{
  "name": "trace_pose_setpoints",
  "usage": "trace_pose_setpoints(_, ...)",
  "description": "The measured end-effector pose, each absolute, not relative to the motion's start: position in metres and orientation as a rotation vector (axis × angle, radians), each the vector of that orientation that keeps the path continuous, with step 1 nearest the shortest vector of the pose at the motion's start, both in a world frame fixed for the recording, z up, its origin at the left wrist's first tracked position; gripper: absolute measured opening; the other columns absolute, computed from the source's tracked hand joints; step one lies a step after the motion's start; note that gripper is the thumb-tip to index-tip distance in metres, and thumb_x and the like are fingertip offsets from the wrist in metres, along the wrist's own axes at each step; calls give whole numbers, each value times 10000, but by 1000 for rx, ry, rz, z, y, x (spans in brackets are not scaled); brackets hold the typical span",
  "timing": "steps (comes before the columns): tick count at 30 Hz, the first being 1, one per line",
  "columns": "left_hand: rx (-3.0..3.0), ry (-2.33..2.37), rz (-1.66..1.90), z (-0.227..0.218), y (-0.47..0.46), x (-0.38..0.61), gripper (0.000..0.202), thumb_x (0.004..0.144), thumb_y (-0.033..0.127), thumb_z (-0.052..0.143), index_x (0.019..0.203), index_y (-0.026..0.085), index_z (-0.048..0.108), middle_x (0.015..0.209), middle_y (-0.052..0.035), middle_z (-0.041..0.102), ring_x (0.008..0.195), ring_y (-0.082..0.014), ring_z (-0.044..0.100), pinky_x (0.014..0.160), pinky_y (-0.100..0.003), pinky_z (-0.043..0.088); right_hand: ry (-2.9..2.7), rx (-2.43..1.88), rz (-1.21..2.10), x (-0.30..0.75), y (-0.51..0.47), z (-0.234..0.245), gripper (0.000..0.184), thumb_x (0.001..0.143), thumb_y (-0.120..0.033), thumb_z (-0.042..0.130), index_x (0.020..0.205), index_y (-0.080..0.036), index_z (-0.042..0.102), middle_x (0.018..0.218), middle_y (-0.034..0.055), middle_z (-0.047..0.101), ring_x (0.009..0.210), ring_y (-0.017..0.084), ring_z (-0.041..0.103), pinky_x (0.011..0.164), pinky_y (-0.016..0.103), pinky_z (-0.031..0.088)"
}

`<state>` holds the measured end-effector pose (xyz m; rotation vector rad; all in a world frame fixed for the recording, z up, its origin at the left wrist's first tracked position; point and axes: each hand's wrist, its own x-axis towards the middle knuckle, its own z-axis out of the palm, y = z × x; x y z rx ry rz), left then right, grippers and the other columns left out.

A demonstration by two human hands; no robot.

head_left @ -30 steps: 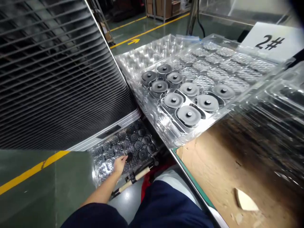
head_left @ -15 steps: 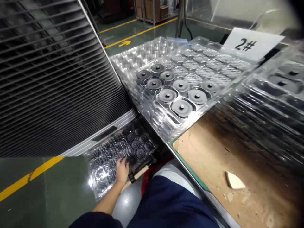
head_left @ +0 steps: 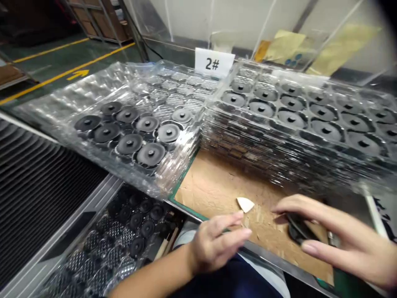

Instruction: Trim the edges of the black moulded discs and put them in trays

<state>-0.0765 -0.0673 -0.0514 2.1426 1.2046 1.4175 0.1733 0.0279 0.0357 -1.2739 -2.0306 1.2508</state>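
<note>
My left hand [head_left: 214, 242] is over the front edge of the work table, its fingers stretched out and apart with nothing in them. Just beyond its fingertips lies a small pale wedge-shaped piece [head_left: 245, 204] on the brown board [head_left: 211, 178]. My right hand [head_left: 344, 240] grips a black round disc-like part [head_left: 299, 229] between thumb and fingers, tilted above the board. Dark round discs with a small centre post [head_left: 151, 154] sit in a clear plastic tray [head_left: 102, 93] at the left. Stacked clear trays [head_left: 248, 136] behind the board hold similar discs with square centre holes [head_left: 291, 117].
A lower clear tray [head_left: 93, 260] with several black discs is down at the left, beside a black ribbed stack [head_left: 46, 178]. A white "2#" sign [head_left: 214, 62] stands behind the trays. Yellow sheets [head_left: 285, 45] hang at the back.
My view has swung to the right. My left hand has left the lower tray and come over to the table, and my right hand has come into view with a black disc.
</note>
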Motion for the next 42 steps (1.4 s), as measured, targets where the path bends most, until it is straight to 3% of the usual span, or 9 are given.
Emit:
trace_pose_setpoints(2, 2303, 980, 1409, -37, -49, -60, 439, 769, 290, 674, 1183, 181, 579, 1209, -156, 653, 1201, -237, 547, 1022, -353, 428, -1825, -1306, 1705, 160, 23, 26, 379, 720, -515, 690, 1018, -282, 708, 1041, 98, 696, 939, 284, 656, 797, 391, 539)
trace_pose_setpoints(5, 2433, 824, 1276, -34, -32, -43, 334, 814, 304, 626, 1138, 231, 600, 1166, -65, 691, 1241, -246, 508, 1108, -490, 264, -1032, -1457, 2004, 153, -7, -5, 472, 711, -622, 639, 1029, -278, 700, 1086, 76, 696, 1063, 299, 614, 910, 423, 492)
trace_pose_setpoints(13, 2420, 743, 904, -49, -16, -34, 391, 856, 163, 554, 1236, 249, 527, 1176, -81, 680, 1165, -231, 573, 1020, -443, 420, -125, -1524, 1973, 134, -37, -41, 523, 607, -676, 688, 904, -249, 742, 1081, 65, 703, 1185, 269, 543, 1038, 379, 401)
trace_pose_setpoints(19, 1889, 1026, 821, -53, -6, -31, 545, 807, 333, 630, 1310, 239, 441, 1180, -124, 656, 1079, -215, 625, 921, -377, 520, -641, -1718, 1985, 124, -2, -41, 638, 748, -719, 501, 993, -176, 731, 1016, 106, 719, 1111, 275, 590, 985, 392, 429)
trace_pose_setpoints(22, 1792, 1003, 862, -67, -5, -37, 477, 794, 180, 639, 1237, 328, 541, 1288, -104, 588, 1168, -244, 565, 949, -404, 494, -1239, -1731, 1803, 124, 10, -54, 673, 896, -645, 267, 967, -163, 731, 782, 89, 724, 816, 224, 688, 732, 327, 544)
trace_pose_setpoints(25, 1110, 1081, 1000, -74, 0, -44, 563, 669, 272, 770, 1189, 353, 569, 1257, -81, 609, 1167, -270, 565, 968, -407, 475, -1548, -1690, 1577, 125, 17, -68, 649, 963, -516, 130, 1102, -171, 662, 699, 56, 668, 531, 164, 621, 517, 292, 521)
trace_pose_setpoints(29, 207, 1003, 1128, -69, 17, -53, 578, 630, 437, 766, 1157, 302, 573, 1240, -80, 614, 1142, -294, 584, 979, -434, 464, -1599, -1806, 1185, 121, 19, -89, 446, 856, -523, 491, 1115, -187, 628, 1016, 142, 597, 910, 294, 578, 816, 501, 469)
trace_pose_setpoints(32, 85, 957, 1189, -62, 28, -55, 569, 620, 417, 779, 1142, 299, 584, 1202, -62, 641, 1124, -288, 599, 1025, -460, 421, -1664, -1808, 1000, 116, 14, -107, 354, 791, -415, 623, 1046, -172, 656, 1076, 174, 568, 1010, 360, 499, 877, 592, 385)
trace_pose_setpoints(42, 104, 936, 1220, -45, 30, -43, 526, 607, 359, 805, 1100, 325, 626, 1179, -29, 669, 1080, -240, 632, 915, -334, 524, -1725, -1501, 888, 125, 30, -69, 305, 871, -365, 565, 1149, -246, 606, 1048, 79, 583, 991, 223, 560, 851, 391, 488)
